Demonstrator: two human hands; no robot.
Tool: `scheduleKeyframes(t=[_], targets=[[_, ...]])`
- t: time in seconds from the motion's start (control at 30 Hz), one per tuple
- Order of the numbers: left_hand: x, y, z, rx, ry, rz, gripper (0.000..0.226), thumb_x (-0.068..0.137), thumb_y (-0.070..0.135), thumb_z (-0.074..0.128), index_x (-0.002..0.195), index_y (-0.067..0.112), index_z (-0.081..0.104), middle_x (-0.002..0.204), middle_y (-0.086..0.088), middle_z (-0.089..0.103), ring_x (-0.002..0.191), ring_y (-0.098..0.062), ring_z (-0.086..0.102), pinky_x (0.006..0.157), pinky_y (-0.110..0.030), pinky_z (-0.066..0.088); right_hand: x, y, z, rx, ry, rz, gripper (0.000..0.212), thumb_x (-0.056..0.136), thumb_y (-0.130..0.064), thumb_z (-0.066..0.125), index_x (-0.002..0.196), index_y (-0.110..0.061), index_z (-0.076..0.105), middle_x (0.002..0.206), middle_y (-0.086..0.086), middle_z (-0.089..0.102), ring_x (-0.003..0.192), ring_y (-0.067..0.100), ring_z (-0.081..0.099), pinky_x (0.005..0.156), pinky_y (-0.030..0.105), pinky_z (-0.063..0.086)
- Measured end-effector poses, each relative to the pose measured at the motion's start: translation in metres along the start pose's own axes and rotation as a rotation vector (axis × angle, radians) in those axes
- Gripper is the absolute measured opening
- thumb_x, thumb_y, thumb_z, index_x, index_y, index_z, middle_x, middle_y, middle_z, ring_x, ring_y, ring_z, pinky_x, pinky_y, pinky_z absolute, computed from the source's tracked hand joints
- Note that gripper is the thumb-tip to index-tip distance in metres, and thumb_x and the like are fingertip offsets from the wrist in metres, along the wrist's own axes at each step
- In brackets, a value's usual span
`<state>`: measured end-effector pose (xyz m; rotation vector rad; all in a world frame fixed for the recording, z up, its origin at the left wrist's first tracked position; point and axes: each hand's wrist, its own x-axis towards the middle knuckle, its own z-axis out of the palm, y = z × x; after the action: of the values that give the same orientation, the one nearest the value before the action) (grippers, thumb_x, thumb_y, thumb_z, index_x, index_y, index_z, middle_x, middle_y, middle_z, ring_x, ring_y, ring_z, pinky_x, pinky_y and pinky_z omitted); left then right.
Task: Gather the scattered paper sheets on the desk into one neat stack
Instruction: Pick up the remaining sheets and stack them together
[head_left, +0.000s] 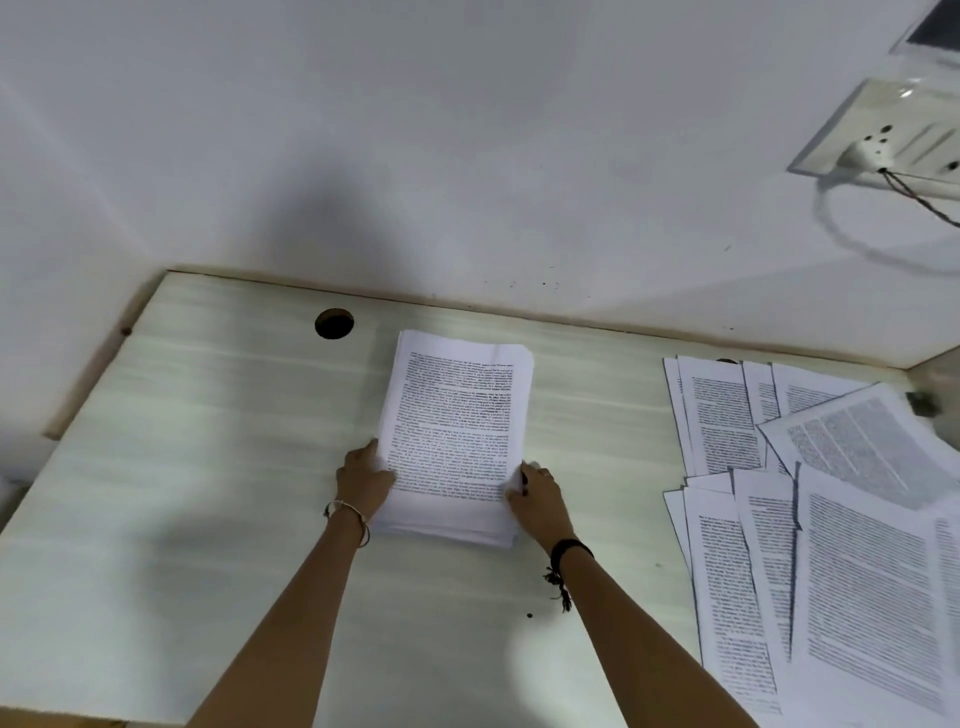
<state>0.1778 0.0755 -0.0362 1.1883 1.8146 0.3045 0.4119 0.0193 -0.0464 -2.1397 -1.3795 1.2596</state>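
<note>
Fingers and thumbs of the left hand (363, 480) and right hand (537, 499) clasp both long sides of a thick stack of printed sheets (457, 415) on the desk (208, 467), midway along its back edge, while many loose printed sheets (831, 545) lie fanned along the right edge, so gathering looks partly done.

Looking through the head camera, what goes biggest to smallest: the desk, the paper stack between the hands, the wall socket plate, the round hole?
1. desk
2. paper stack
3. wall socket plate, unsure: the picture's edge cuts it off and it sits farther away
4. round hole
</note>
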Motion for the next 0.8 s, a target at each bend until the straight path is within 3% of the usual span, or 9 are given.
scheduleKeyframes(t=[0.07, 0.13, 0.27, 0.37, 0.43, 0.5, 0.57, 0.7, 0.8], targets=[[-0.004, 0.017, 0.014, -0.039, -0.024, 0.048, 0.051, 0.082, 0.01, 0.062, 0.129, -0.003, 0.046, 0.114, -0.01, 0.054, 0.106, -0.025, 0.052, 0.091, -0.032, 0.04, -0.001, 0.008, -0.014, 0.01, 0.04, 0.007, 0.017, 0.094, -0.013, 0.054, 0.107, -0.002, 0.049, 0.111, 0.015, 0.049, 0.11, 0.024, 0.045, 0.079, 0.023, 0.029], [-0.007, 0.032, 0.03, -0.103, -0.086, 0.076, 0.061, 0.084, 0.007, 0.062, 0.139, -0.002, 0.036, 0.119, -0.009, 0.051, 0.11, -0.023, 0.049, 0.099, -0.031, 0.038, 0.001, 0.019, -0.026, 0.034, 0.113, 0.046, 0.041, 0.094, -0.016, 0.056, 0.126, 0.006, 0.045, 0.126, 0.018, 0.049, 0.122, 0.028, 0.044, 0.093, 0.027, 0.033], [-0.007, 0.047, 0.051, -0.169, -0.197, 0.085, 0.087, 0.074, 0.034, 0.067, 0.145, 0.007, 0.027, 0.147, -0.012, 0.038, 0.132, -0.029, 0.041, 0.112, -0.039, 0.033, -0.004, 0.03, -0.052, 0.116, 0.104, 0.075, 0.069, 0.094, -0.025, 0.058, 0.15, -0.005, 0.022, 0.147, 0.016, 0.034, 0.137, 0.029, 0.033, 0.107, 0.029, 0.027], [-0.015, 0.057, 0.064, -0.107, 0.003, 0.053, 0.064, 0.087, 0.012, 0.058, 0.144, 0.005, 0.03, 0.141, -0.019, 0.041, 0.127, -0.034, 0.044, 0.104, -0.039, 0.037, -0.004, 0.041, -0.071, 0.103, -0.011, 0.046, 0.077, 0.094, -0.037, 0.057, 0.153, -0.012, 0.014, 0.154, 0.008, 0.028, 0.143, 0.024, 0.027, 0.112, 0.03, 0.022], [-0.025, 0.062, 0.069, -0.031, 0.245, 0.076, 0.052, 0.088, 0.009, 0.054, 0.138, 0.004, 0.039, 0.136, -0.021, 0.045, 0.12, -0.037, 0.049, 0.099, -0.044, 0.043, -0.005, 0.047, -0.075, 0.163, -0.071, 0.035, 0.071, 0.094, -0.037, 0.057, 0.152, -0.015, 0.022, 0.152, 0.002, 0.033, 0.141, 0.019, 0.032, 0.116, 0.029, 0.022], [-0.036, 0.07, 0.08, 0.001, 0.354, 0.143, 0.045, 0.087, 0.008, 0.054, 0.132, 0.006, 0.045, 0.134, -0.018, 0.046, 0.118, -0.037, 0.052, 0.096, -0.047, 0.046, -0.009, 0.059, -0.08, 0.262, -0.049, 0.016, 0.06, 0.094, -0.034, 0.058, 0.147, -0.021, 0.035, 0.134, -0.004, 0.048, 0.125, 0.014, 0.046, 0.109, 0.025, 0.032], [-0.049, 0.081, 0.103, 0.022, 0.351, 0.215, 0.04, 0.087, 0.006, 0.053, 0.127, 0.008, 0.05, 0.132, -0.014, 0.049, 0.118, -0.033, 0.052, 0.095, -0.046, 0.046, -0.016, 0.077, -0.087, 0.282, 0.036, -0.031, 0.048, 0.093, -0.031, 0.059, 0.139, -0.026, 0.047, 0.121, -0.007, 0.053, 0.11, 0.012, 0.053, 0.096, 0.019, 0.037], [-0.083, 0.106, 0.163, 0.005, 0.249, 0.3, 0.031, 0.088, 0.004, 0.051, 0.118, 0.009, 0.055, 0.125, -0.012, 0.052, 0.115, -0.03, 0.053, 0.091, -0.038, 0.044, -0.031, 0.119, -0.118, 0.29, 0.206, -0.01, 0.032, 0.094, -0.021, 0.058, 0.125, -0.013, 0.06, 0.121, 0.002, 0.062, 0.1, 0.01, 0.058, 0.076, 0.0, 0.04], [-0.109, 0.121, 0.212, -0.029, 0.074, 0.265, 0.027, 0.089, 0.004, 0.048, 0.114, 0.007, 0.059, 0.119, -0.013, 0.059, 0.109, -0.03, 0.057, 0.085, -0.027, 0.041, -0.047, 0.154, -0.152, 0.18, 0.351, -0.042, 0.024, 0.094, -0.01, 0.055, 0.116, -0.007, 0.063, 0.117, 0.009, 0.064, 0.101, 0.019, 0.06, 0.076, 0.003, 0.037]])
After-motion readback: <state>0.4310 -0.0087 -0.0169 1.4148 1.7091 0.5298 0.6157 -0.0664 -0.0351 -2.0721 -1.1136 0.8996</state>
